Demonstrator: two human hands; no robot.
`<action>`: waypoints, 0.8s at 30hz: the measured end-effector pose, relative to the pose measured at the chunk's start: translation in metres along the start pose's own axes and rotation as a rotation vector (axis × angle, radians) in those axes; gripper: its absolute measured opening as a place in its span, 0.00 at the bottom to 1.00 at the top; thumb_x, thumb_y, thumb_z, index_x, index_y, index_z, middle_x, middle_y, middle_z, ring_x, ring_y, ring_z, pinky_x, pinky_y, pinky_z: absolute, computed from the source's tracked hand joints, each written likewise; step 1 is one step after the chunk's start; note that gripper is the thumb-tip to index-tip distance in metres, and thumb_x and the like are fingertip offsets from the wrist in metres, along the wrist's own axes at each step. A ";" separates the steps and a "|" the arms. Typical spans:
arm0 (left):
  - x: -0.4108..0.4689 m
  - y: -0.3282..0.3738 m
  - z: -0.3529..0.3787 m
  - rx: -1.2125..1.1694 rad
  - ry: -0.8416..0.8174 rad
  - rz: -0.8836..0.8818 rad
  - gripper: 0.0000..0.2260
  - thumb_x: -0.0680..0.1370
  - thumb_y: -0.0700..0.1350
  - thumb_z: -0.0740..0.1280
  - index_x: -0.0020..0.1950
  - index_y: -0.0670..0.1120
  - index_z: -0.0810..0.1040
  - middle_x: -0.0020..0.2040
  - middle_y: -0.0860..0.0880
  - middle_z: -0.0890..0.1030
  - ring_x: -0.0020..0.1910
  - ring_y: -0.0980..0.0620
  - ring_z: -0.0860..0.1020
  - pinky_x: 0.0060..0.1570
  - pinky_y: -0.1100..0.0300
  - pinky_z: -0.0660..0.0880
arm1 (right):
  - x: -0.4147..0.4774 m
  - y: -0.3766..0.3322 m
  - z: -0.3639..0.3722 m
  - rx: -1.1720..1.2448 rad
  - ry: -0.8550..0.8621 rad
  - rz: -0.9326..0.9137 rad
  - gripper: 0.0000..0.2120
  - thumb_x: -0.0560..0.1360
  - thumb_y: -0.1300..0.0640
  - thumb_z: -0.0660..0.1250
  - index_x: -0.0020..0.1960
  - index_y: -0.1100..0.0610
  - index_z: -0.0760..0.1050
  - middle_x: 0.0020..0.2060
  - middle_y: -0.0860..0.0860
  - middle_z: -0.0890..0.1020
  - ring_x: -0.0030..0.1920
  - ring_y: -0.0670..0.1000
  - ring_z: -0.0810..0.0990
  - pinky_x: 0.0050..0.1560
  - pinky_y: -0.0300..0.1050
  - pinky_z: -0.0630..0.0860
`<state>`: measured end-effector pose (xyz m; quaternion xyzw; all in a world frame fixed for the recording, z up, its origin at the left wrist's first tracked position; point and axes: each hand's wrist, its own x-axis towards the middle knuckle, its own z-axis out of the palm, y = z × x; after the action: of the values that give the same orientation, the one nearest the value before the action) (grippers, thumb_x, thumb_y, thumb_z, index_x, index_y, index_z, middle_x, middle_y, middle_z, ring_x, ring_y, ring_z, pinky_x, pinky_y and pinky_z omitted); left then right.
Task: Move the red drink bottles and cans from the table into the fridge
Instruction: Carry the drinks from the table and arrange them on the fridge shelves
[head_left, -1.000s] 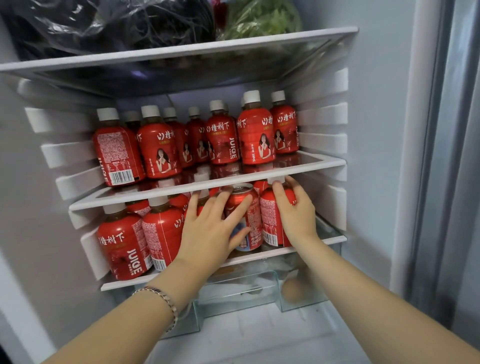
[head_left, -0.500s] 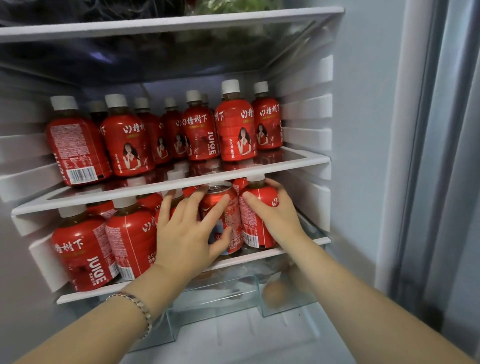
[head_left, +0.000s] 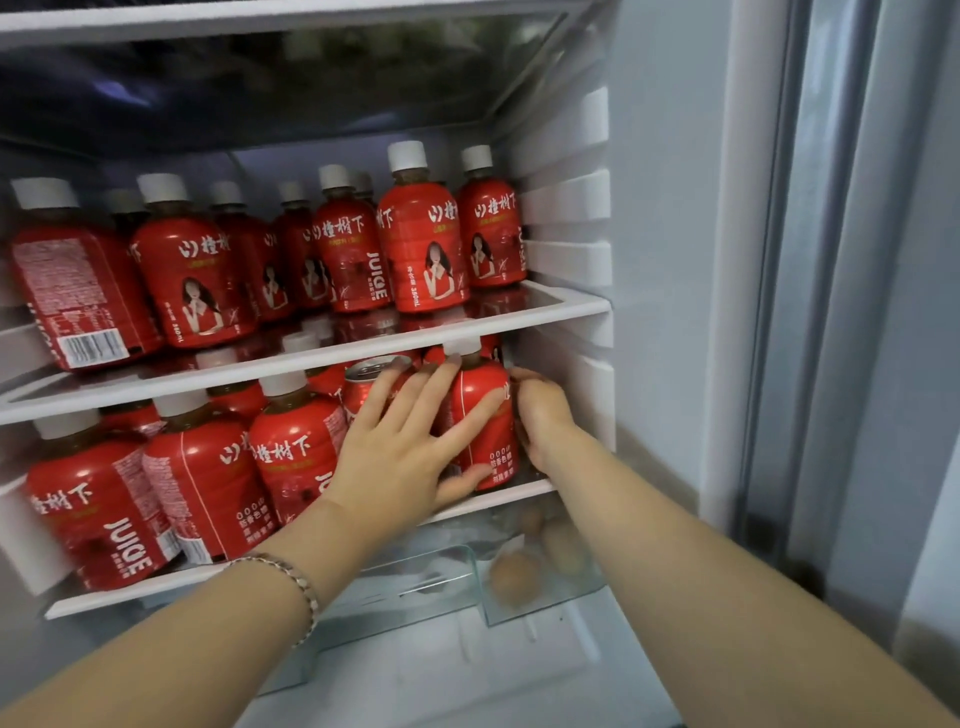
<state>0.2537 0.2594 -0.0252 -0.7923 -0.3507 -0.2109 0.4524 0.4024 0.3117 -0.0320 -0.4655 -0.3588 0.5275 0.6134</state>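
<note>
Two fridge shelves hold several red juice bottles with white caps: an upper row (head_left: 421, 244) and a lower row (head_left: 291, 457). At the right end of the lower shelf (head_left: 514, 492) a red can (head_left: 363, 382) stands next to a red bottle (head_left: 483, 421). My left hand (head_left: 405, 447) lies spread with straight fingers across the can and this bottle, its thumb under the bottle's front. My right hand (head_left: 543, 415) curls round the bottle's right side, close to the fridge wall. Most of the can is hidden by my left hand.
The upper shelf's white front edge (head_left: 311, 358) runs just above my fingers. Below the lower shelf a clear drawer (head_left: 415, 582) holds round brownish items (head_left: 514, 577). The ribbed right fridge wall (head_left: 566, 208) and the door frame (head_left: 748, 260) bound the space at right.
My left hand has slid right from the can, now spanning the can and the bottle. My right hand has moved round to the bottle's right side. The view has shifted closer.
</note>
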 end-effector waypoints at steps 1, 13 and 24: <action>-0.002 0.000 0.000 0.003 0.000 -0.004 0.25 0.73 0.60 0.61 0.67 0.49 0.75 0.62 0.35 0.76 0.54 0.39 0.78 0.64 0.43 0.61 | 0.001 0.001 0.001 -0.048 -0.032 -0.020 0.14 0.78 0.58 0.55 0.50 0.53 0.79 0.50 0.58 0.82 0.53 0.59 0.80 0.56 0.55 0.77; 0.005 0.006 -0.017 -0.243 -0.065 -0.183 0.35 0.65 0.55 0.75 0.65 0.36 0.72 0.61 0.37 0.77 0.59 0.40 0.77 0.67 0.46 0.56 | -0.031 0.013 -0.002 -0.070 -0.035 -0.388 0.14 0.74 0.41 0.61 0.50 0.48 0.78 0.46 0.49 0.83 0.46 0.45 0.82 0.46 0.42 0.78; 0.005 0.008 -0.050 -0.932 0.093 -0.517 0.14 0.75 0.38 0.65 0.61 0.47 0.74 0.54 0.57 0.74 0.55 0.61 0.71 0.58 0.67 0.68 | -0.086 0.022 0.015 -0.518 0.361 -0.426 0.41 0.61 0.41 0.75 0.68 0.48 0.60 0.56 0.49 0.74 0.55 0.53 0.77 0.53 0.53 0.77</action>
<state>0.2618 0.2149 -0.0014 -0.7868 -0.3833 -0.4838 0.0008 0.3651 0.2302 -0.0441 -0.6056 -0.4550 0.1898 0.6247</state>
